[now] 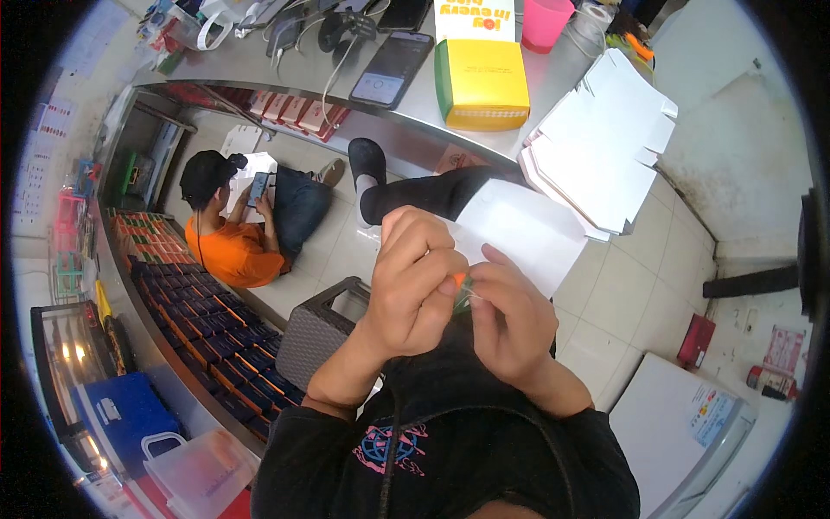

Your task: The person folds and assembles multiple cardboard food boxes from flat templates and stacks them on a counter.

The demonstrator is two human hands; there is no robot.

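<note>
Close together in front of my chest, both hands are closed on a small orange-and-green thing (464, 284) with thin pale strands or clear film about it. Its kind is too small and too covered to make out. My left hand (413, 281) is curled in a fist with the thumb pressed against the orange part. With thumb and fingers, my right hand (512, 320) pinches at the green side. Just beyond the hands, a white card sheet (523, 229) lies over my lap.
A steel table (406, 121) ahead carries a yellow-green box (484, 85), a phone (392, 69) and a pink cup (545, 26). Flat white cartons (605, 138) are stacked right. A person in orange (233, 238) sits on the floor left, near a grey woven-pattern stool (320, 342) and stacked dark boxes (203, 333).
</note>
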